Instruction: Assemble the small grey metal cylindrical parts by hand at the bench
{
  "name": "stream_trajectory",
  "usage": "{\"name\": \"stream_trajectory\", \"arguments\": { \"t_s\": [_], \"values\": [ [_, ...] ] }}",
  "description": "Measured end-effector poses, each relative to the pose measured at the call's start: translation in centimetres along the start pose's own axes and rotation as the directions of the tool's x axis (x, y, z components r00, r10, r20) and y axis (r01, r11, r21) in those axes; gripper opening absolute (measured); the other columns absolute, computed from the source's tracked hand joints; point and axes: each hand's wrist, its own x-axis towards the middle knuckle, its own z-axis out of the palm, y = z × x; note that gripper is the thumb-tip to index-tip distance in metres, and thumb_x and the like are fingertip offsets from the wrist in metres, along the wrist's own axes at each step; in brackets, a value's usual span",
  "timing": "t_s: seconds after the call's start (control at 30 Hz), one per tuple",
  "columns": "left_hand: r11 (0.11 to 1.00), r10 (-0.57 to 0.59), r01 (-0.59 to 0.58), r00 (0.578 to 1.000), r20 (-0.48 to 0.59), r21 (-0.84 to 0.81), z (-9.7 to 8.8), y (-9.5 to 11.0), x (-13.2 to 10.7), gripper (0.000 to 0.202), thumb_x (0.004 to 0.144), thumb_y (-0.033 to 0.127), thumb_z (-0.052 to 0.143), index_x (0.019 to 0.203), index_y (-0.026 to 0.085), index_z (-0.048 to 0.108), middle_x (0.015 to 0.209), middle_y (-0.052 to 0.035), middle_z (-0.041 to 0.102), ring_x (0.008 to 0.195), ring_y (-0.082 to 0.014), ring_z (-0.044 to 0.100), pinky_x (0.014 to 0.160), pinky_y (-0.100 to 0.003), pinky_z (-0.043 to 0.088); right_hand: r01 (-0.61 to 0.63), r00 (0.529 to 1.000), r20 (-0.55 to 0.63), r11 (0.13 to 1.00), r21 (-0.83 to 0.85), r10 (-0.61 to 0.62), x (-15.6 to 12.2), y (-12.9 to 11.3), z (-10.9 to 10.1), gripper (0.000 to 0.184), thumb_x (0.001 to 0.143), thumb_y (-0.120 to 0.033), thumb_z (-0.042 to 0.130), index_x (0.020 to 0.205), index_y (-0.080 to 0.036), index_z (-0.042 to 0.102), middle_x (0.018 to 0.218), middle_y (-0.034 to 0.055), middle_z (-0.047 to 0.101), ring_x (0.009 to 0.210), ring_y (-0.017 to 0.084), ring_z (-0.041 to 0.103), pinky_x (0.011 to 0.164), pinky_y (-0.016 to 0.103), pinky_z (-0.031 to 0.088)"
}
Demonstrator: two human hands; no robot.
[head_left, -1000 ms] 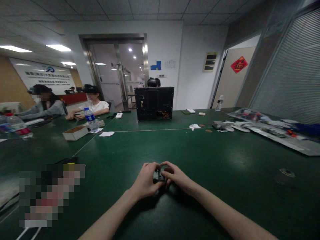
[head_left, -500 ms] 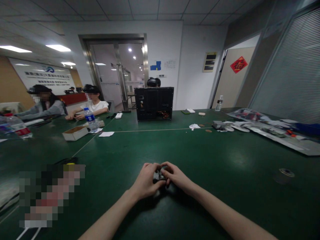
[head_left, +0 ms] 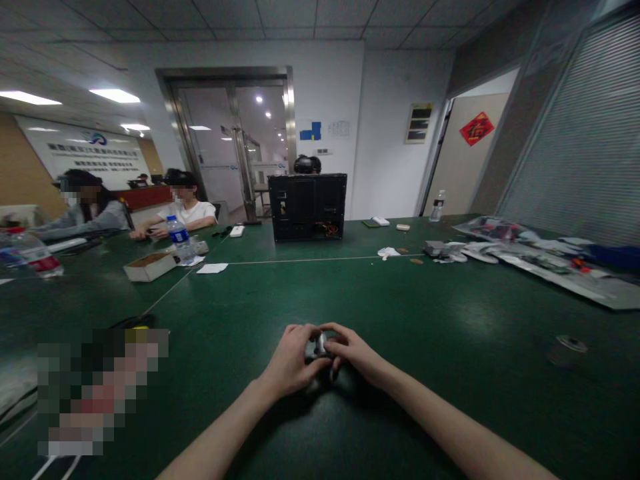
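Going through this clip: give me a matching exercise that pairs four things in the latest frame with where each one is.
Things:
1. Small dark metal part
2. Clear plastic bottle with blue label
3. Black computer case
4. Red diamond-shaped paper sign

Places:
A. Standing on the far side of the dark green table
B. Fixed to the beige panel at right
C. Between the left hand and right hand
D. Just behind the open cardboard box

Pairs: 1-C, 2-D, 3-A, 4-B

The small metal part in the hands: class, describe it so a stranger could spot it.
Start at the long green table. At its near side, the left hand and right hand meet, cupping a small dark metal part. Unlike the items farther up the table, it is held.
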Motion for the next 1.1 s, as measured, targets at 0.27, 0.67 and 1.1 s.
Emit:
{"name": "stream_trajectory", "arguments": {
  "t_s": [0.27, 0.67, 1.1],
  "values": [
    [1.0, 0.023, -0.023, 0.999, -0.031, 0.0, 0.0, 0.0, 0.0, 0.037, 0.073, 0.019, 0.066, 0.107, 0.019, 0.053, 0.102, -0.006, 0.062, 0.096, -0.0238, 0.055, 0.09, -0.04, 0.04, 0.024, 0.999, -0.028, 0.999, 0.03, -0.023, 0.0, 0.0, 0.1, 0.046, 0.076, -0.041, 0.065, 0.115, -0.02, 0.051, 0.088, 0.0016, 0.06, 0.058, 0.006, 0.054, 0.05, 0.018, 0.046],
    [0.999, 0.044, -0.043, 0.997, -0.057, 0.016, 0.1, -0.3, 0.0, 0.036, 0.073, 0.02, 0.066, 0.107, 0.018, 0.052, 0.102, -0.0071, 0.061, 0.096, -0.0241, 0.055, 0.088, -0.04, 0.043, 0.063, 0.998, -0.02, 0.998, 0.019, -0.063, 0.0, -0.6, 0.2, 0.042, 0.076, -0.036, 0.065, 0.112, -0.02, 0.052, 0.081, -0.0001, 0.058, 0.062, 0.008, 0.053, 0.052, 0.018, 0.043],
    [0.999, 0.038, -0.038, 0.999, -0.008, -0.007, 0.0, -0.1, 0.0, 0.034, 0.072, 0.019, 0.066, 0.103, 0.019, 0.053, 0.097, -0.004, 0.061, 0.093, -0.0222, 0.054, 0.086, -0.037, 0.042, 0.174, 0.983, -0.009, 0.949, -0.264, -0.183, 0.6, 0.7, -0.3, 0.041, 0.08, -0.042, 0.061, 0.113, -0.019, 0.055, 0.079, 0.0012, 0.058, 0.061, 0.01, 0.054, 0.05, 0.021, 0.047]
  ]
}}
